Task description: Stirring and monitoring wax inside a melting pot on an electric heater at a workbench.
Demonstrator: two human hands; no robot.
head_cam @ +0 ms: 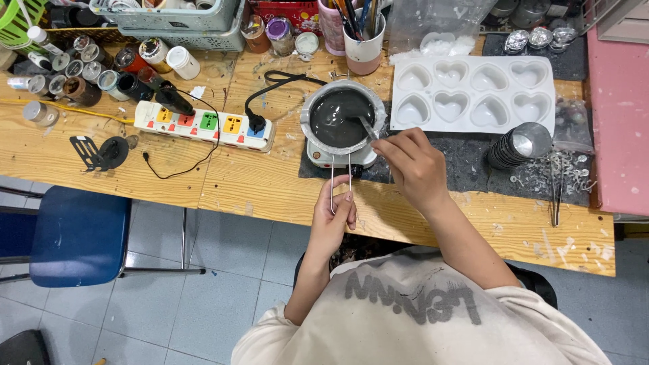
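While gripping the wire handle of the small pot at the workbench's front edge, left hand closed around its two thin prongs. Right hand just beside it, fingers pinched on a spoon dipping into dark grey liquid. Pot seated on a little white burner mid-bench. White heart mould just right of it, toward the back edge. Power strip to the left.

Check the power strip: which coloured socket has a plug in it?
The blue socket at the right end of the power strip, nearest the pot. The yellow, red, green and other yellow sockets are unplugged.
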